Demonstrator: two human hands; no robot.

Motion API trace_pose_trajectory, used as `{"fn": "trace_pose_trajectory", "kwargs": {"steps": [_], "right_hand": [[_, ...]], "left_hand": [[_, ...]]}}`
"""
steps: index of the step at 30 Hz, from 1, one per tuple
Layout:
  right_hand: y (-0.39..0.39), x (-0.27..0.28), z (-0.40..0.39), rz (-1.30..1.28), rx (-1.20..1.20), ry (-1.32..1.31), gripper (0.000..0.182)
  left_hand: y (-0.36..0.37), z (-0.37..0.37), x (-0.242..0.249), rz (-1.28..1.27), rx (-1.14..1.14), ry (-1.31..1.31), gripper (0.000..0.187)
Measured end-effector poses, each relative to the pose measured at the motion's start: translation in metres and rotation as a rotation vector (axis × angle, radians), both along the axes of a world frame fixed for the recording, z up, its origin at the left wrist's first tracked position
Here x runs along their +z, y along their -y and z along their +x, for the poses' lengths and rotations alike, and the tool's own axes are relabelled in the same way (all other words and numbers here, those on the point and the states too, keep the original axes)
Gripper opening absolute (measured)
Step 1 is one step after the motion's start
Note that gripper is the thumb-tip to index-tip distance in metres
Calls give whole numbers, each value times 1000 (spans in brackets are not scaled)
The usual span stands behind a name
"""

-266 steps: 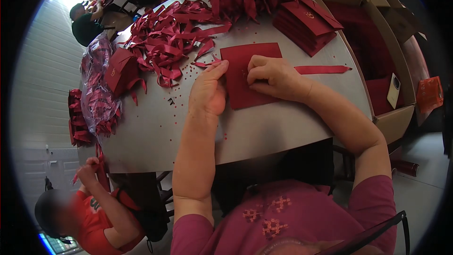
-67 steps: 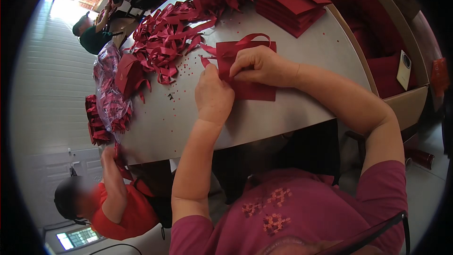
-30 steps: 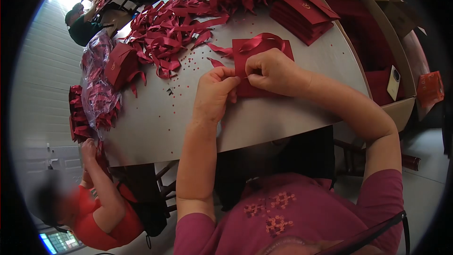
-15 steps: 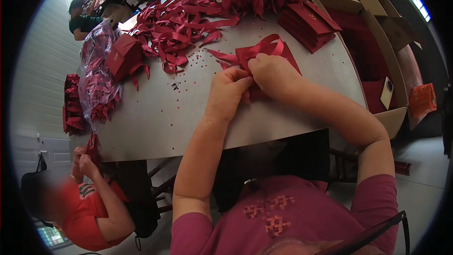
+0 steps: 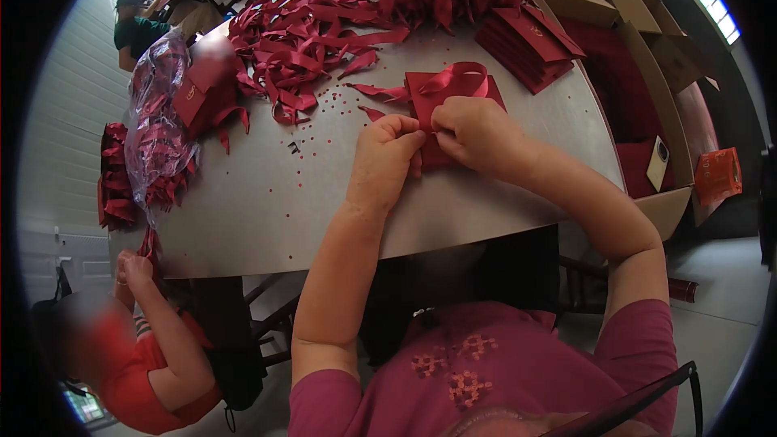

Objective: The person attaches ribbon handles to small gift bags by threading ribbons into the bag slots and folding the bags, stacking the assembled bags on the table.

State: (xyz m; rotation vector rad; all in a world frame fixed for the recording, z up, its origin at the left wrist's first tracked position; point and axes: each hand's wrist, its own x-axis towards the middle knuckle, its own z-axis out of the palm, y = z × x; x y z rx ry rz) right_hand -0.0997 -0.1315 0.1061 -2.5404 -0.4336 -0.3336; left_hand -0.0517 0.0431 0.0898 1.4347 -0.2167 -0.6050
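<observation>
A flat dark-red paper gift bag (image 5: pixel 439 155) lies on the metal table in front of me, with a loop of red satin ribbon (image 5: pixel 477 73) standing up over its far part. My left hand (image 5: pixel 387 146) is at the bag's left edge, thumb and forefinger pinched on a piece of ribbon. Just to its right, my right hand (image 5: pixel 476 131) is curled over the bag and pinches the ribbon too. The fingertips of both hands are a short gap apart, and they hide most of the ribbon between them.
A heap of cut red ribbons (image 5: pixel 312 44) covers the table's far left. Stacked red bags (image 5: pixel 530 44) lie at the far right, beside an open cardboard box (image 5: pixel 668 89) with a phone (image 5: pixel 658 163). Plastic-wrapped bags (image 5: pixel 158 121) sit left, near a co-worker in red (image 5: pixel 166 372).
My hands have drawn slightly apart over the bag, the right one turning a little. The ribbon loop stays over the bag. The whole view has shifted slightly.
</observation>
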Motion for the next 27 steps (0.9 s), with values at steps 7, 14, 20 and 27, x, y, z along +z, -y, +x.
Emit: {"fn": "trace_pose_trajectory", "kwargs": {"steps": [7, 14, 20, 27], "right_hand": [[-4, 4, 4, -155, 71, -72, 10], [-10, -7, 5, 50, -73, -58, 11], [-10, -8, 10, 393, -144, -191, 12], [-7, -9, 2, 363, -141, -56, 9]], "left_hand": [[-2, 3, -3, 7, -21, 17, 8], [4, 3, -16, 211, 47, 505, 9], [4, 7, -28, 189, 160, 768, 12], [-1, 6, -8, 85, 37, 251, 16]]}}
